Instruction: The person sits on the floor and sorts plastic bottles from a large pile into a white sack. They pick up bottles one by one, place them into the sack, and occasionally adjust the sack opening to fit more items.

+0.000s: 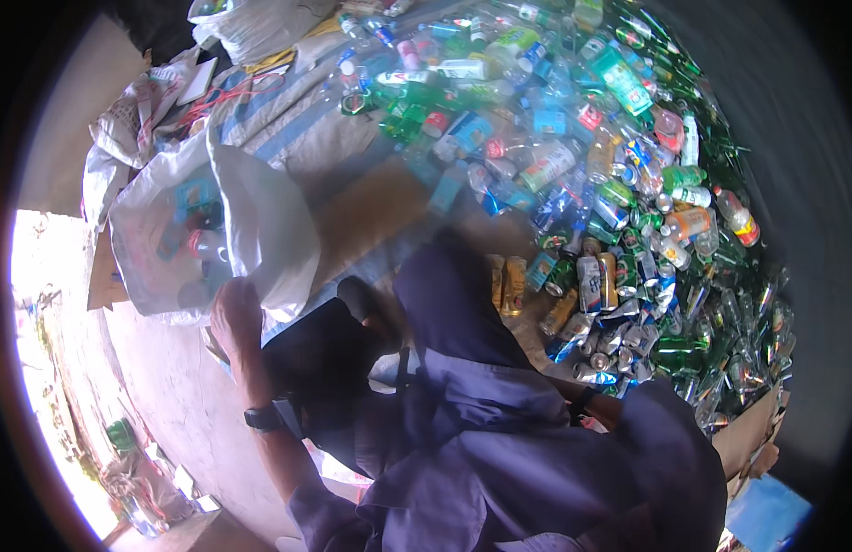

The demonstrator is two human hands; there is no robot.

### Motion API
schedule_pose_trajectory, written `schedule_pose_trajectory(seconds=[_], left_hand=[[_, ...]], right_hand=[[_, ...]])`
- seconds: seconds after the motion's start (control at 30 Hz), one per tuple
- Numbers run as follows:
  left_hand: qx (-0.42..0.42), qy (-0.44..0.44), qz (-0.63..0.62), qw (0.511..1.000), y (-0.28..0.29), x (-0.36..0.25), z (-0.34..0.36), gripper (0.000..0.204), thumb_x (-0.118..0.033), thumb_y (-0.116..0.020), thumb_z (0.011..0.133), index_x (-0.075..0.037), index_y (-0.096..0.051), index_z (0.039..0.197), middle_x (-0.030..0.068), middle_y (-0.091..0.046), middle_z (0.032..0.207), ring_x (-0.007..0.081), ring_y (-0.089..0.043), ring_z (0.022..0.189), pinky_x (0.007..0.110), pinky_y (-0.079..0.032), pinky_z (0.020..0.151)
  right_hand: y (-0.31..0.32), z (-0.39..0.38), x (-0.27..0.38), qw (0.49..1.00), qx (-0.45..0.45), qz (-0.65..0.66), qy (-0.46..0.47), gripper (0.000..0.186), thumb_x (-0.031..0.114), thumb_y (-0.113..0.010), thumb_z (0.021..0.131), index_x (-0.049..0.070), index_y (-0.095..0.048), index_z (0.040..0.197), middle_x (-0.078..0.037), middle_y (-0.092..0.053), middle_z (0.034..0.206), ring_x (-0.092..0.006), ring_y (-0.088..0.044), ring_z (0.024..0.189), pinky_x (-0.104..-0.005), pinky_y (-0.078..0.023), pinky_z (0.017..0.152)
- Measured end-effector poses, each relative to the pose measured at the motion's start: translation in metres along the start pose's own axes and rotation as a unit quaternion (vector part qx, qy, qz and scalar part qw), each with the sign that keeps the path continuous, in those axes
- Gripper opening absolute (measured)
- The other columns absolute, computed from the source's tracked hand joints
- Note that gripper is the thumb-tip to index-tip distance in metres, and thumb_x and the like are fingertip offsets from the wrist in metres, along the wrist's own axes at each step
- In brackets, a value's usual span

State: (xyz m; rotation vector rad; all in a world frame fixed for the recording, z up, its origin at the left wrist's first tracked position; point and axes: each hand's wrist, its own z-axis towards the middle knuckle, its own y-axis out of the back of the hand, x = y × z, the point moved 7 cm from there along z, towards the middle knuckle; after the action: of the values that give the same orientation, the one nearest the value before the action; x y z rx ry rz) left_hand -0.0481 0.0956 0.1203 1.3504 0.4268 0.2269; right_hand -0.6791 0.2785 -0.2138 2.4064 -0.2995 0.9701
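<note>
A white woven sack (pixel 270 235) stands at the left with its mouth wide, and several plastic bottles lie inside. At its near rim is my left hand (pixel 236 317), fingers curled around the edge; a dark band circles that wrist. Just beyond the fingers, inside the sack, rests a clear bottle with a red label (pixel 205 247). My right forearm (pixel 605 407) comes in beside my dark clothing and passes behind my leg, which hides the right hand. Nearest to that side are crushed drink cans (pixel 589 283) in a loose heap.
Plastic bottles (pixel 547 164) spread across the far middle and right, with green glass bottles (pixel 734 354) along the right edge. A dark sheet (pixel 794 184) borders the heap. Cardboard (pixel 375 207) lies beyond my knees. Another filled white sack (pixel 251 32) stands at the back left.
</note>
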Motion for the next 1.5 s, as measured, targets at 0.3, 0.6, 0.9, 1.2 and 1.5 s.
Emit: schedule_pose_trajectory(seconds=[0.3,0.6,0.9,1.2,1.5], left_hand=[[-0.006,-0.007,-0.008,1.0,-0.013,0.013,0.007,0.023,-0.023,-0.069,0.089,-0.004,-0.076,0.099,0.0184,-0.074,0.089,0.0365,-0.072,0.083,0.047,-0.054,0.076],[0.012,0.011,0.012,1.0,-0.023,0.018,0.013,0.023,-0.022,-0.069,0.088,-0.004,-0.076,0.1,0.0189,-0.074,0.088,0.0362,-0.072,0.082,0.046,-0.054,0.077],[0.042,0.023,-0.011,0.999,-0.036,0.034,0.015,0.028,-0.022,-0.068,0.089,-0.001,-0.075,0.105,0.0206,-0.074,0.093,0.036,-0.072,0.087,0.045,-0.054,0.08],[0.067,0.017,0.01,0.998,-0.034,0.032,0.015,0.029,-0.023,-0.068,0.091,-0.001,-0.074,0.108,0.0228,-0.073,0.096,0.0398,-0.071,0.091,0.047,-0.054,0.082],[0.042,0.002,0.021,0.999,-0.033,0.038,0.013,0.028,-0.029,-0.062,0.096,-0.005,-0.074,0.104,0.0194,-0.073,0.095,0.0414,-0.069,0.09,0.05,-0.052,0.081]], right_hand=[[-0.008,0.019,-0.018,0.999,-0.027,-0.013,0.012,0.036,0.035,-0.064,0.091,0.002,-0.07,0.081,-0.019,-0.066,0.069,-0.0366,-0.068,0.067,-0.0488,-0.052,0.064],[0.078,0.095,-0.055,0.958,-0.241,0.122,-0.09,0.031,0.039,-0.053,0.102,0.01,-0.062,0.105,-0.003,-0.065,0.08,-0.0227,-0.065,0.068,-0.0389,-0.053,0.059],[0.097,0.148,-0.104,0.943,-0.158,0.271,-0.113,0.034,0.026,-0.069,0.087,0.015,-0.066,0.119,-0.009,-0.065,0.113,-0.0228,-0.067,0.096,-0.0415,-0.055,0.076],[0.117,0.156,-0.076,0.97,-0.198,0.003,-0.142,0.038,0.018,-0.066,0.084,0.014,-0.063,0.122,-0.016,-0.069,0.11,-0.034,-0.069,0.102,-0.0471,-0.053,0.077],[0.126,0.169,-0.101,0.954,-0.174,0.087,-0.227,0.043,0.019,-0.066,0.088,0.019,-0.062,0.131,-0.019,-0.07,0.113,-0.0362,-0.068,0.106,-0.0475,-0.053,0.088]])
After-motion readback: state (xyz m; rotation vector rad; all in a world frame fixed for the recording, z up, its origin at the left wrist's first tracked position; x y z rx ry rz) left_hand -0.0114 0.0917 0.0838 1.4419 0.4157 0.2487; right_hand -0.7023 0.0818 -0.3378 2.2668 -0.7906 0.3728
